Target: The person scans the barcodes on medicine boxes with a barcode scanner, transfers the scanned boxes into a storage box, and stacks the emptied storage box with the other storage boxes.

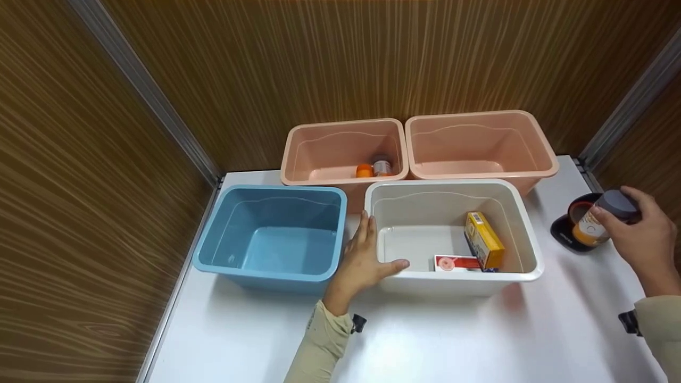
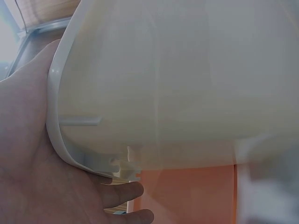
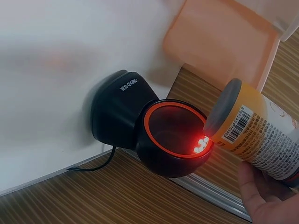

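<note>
My right hand (image 1: 647,234) holds a tilted plastic jar (image 1: 591,229) with a dark grey cap and an orange-and-white label, at the far right. In the right wrist view, the jar's printed barcode (image 3: 238,123) shows beside a black barcode scanner (image 3: 124,105), whose ringed window glows red. I cannot tell whether jar and scanner touch. My left hand (image 1: 362,263) rests against the near left corner of the white bin (image 1: 452,284), fingers extended along its side and thumb over the front rim. Inside the bin are a yellow box (image 1: 483,242) and a red-and-white box (image 1: 455,263).
A blue bin (image 1: 271,284) stands left of the white one. Behind are two pink bins; the left one (image 1: 340,127) holds an orange-capped item (image 1: 364,170) and a grey-capped jar (image 1: 381,166). The right pink bin (image 1: 479,119) stands nearer the scanner. Wood-grain panels (image 1: 319,64) enclose the table.
</note>
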{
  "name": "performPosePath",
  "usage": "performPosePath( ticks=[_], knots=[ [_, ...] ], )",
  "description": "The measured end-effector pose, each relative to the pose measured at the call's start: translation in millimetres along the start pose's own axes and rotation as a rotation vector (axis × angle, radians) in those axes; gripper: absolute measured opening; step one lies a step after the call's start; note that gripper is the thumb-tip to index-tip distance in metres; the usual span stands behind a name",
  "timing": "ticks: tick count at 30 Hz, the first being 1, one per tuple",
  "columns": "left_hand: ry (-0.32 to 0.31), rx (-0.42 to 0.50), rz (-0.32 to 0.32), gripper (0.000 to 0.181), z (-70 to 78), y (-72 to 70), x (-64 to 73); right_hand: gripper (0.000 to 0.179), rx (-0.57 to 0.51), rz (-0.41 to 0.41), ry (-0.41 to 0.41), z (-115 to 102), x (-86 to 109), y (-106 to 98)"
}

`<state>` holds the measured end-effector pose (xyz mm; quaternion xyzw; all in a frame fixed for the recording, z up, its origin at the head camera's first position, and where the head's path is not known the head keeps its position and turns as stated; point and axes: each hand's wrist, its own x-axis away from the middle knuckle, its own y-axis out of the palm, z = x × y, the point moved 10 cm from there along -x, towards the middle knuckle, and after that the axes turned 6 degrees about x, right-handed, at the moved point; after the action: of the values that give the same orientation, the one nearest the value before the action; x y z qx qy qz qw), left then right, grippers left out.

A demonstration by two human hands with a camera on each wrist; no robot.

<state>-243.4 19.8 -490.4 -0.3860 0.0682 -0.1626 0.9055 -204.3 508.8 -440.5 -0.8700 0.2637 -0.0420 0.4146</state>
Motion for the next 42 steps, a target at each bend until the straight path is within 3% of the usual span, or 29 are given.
performPosePath(
  ticks=[3, 11, 21, 26, 32, 35, 39, 42],
  knots=[
    [-0.005, -0.010, -0.005, 0.126, -0.1, 0.4, -0.1, 0.079, 0.009, -0.025, 0.019, 2, -0.5, 1],
    [0.008, 0.008, -0.007, 0.124, 1.4, 0.1, 0.5, 0.076, 0.020, -0.047, -0.022, -3, -4.1, -1],
    [0.015, 0.006, 0.013, 0.119, 2.8, -0.8, -0.3, 0.048, -0.166, 0.023, 0.014, -3, 4.7, -3],
    [-0.006, 0.001, 0.002, 0.124, 1.3, -0.8, 0.3, 0.049, -0.188, -0.026, 0.010, -3, 1.8, 4],
    [-0.009, 0.019, 0.002, 0.123, 0.5, -0.7, 0.8, 0.065, -0.083, -0.078, -0.053, 5, -14.1, 8],
    [-0.005, 0.023, 0.006, 0.123, 0.2, -0.8, 0.7, 0.071, 0.047, -0.099, -0.100, 6, -18.9, 7],
    [0.001, 0.018, 0.008, 0.123, 0.2, -0.8, 0.4, 0.078, 0.213, -0.145, -0.112, -9, -14.0, 6],
    [0.008, 0.031, 0.005, 0.121, 1.0, -0.2, 0.2, 0.077, 0.241, -0.177, -0.124, -19, -11.8, 4]
  ],
)
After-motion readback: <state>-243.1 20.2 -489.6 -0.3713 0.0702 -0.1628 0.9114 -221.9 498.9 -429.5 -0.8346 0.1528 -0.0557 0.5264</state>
